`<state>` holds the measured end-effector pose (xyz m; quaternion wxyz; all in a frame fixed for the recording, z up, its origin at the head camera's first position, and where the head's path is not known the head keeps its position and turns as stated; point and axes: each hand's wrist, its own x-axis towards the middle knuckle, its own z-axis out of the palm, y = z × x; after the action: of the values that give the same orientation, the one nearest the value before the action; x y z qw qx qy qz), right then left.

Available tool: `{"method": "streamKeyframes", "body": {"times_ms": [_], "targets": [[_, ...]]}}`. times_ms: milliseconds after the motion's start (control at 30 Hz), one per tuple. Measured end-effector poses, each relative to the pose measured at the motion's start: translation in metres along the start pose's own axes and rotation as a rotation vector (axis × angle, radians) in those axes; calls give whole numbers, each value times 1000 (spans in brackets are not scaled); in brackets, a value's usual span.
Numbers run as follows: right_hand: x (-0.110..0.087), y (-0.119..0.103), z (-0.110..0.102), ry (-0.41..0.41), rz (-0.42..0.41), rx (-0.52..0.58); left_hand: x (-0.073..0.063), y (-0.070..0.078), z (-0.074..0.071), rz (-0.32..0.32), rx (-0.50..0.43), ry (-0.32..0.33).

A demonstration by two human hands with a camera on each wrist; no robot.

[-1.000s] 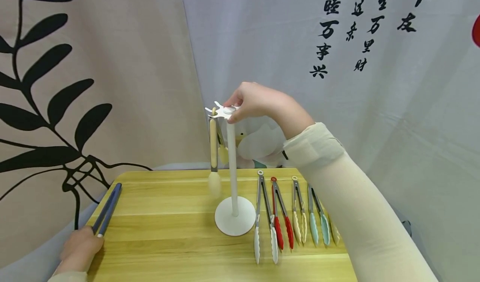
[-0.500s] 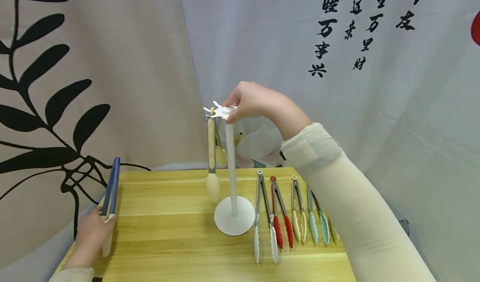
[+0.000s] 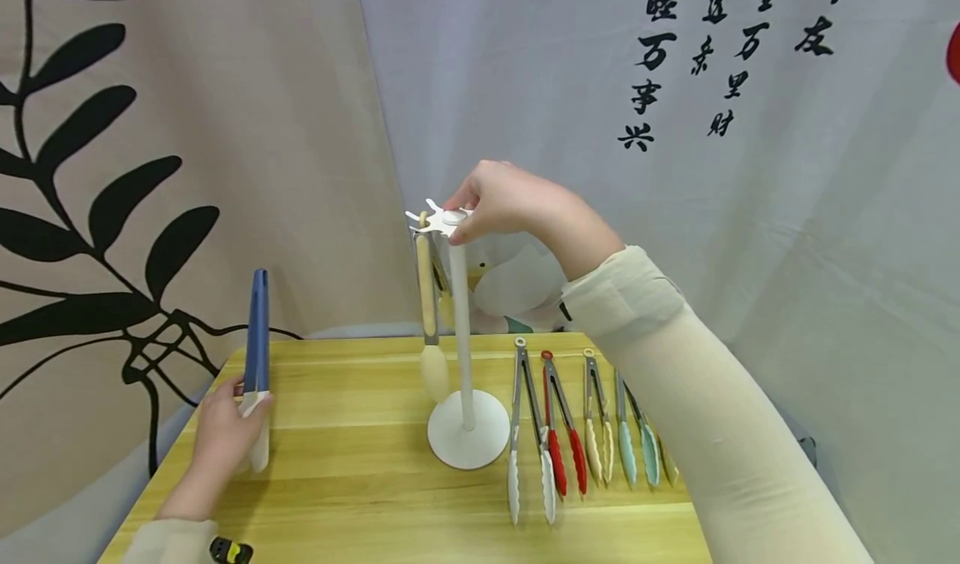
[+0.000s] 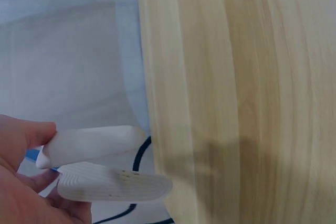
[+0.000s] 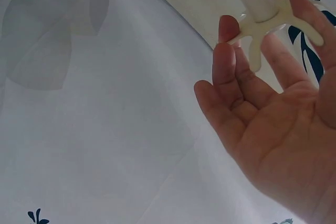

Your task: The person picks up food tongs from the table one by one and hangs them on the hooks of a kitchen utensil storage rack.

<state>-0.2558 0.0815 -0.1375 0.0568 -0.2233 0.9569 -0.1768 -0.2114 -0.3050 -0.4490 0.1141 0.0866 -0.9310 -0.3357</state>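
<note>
My left hand (image 3: 227,431) grips a pair of blue tongs (image 3: 257,331) with white tips, held nearly upright above the table's left side. In the left wrist view the two white tips (image 4: 94,145) lie close together, a narrow gap between them. At the centre, my right hand (image 3: 513,202) pinches the white hooked top of a utensil stand (image 3: 462,322). Its hook arms (image 5: 255,56) show past the fingers in the right wrist view. From the stand's left side hang cream-yellow tongs (image 3: 426,289); another yellow-tipped utensil (image 3: 446,307) hangs partly hidden behind them.
On the wooden table (image 3: 352,497), right of the stand, lie white-tipped tongs (image 3: 549,481), red tongs (image 3: 556,464), cream tongs (image 3: 592,456) and mint tongs (image 3: 628,456). My right forearm covers part of another pair. A printed cloth (image 3: 300,131) hangs behind.
My left hand has risen and moved right, bringing the blue tongs more upright and their arms closer together. The right hand stays on the stand's top. The hanging cream-yellow tongs swing slightly.
</note>
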Motion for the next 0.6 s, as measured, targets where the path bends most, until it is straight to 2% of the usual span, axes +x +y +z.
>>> {"method": "streamKeyframes", "body": {"times_ms": [267, 467, 600], "targets": [[0, 0, 1, 5, 1, 21, 0, 13, 5, 24, -101, 59], [0, 0, 2, 10, 3, 34, -2, 27, 8, 60, -134, 80], [0, 0, 2, 13, 7, 33, -3, 36, 10, 52, -167, 98]]}}
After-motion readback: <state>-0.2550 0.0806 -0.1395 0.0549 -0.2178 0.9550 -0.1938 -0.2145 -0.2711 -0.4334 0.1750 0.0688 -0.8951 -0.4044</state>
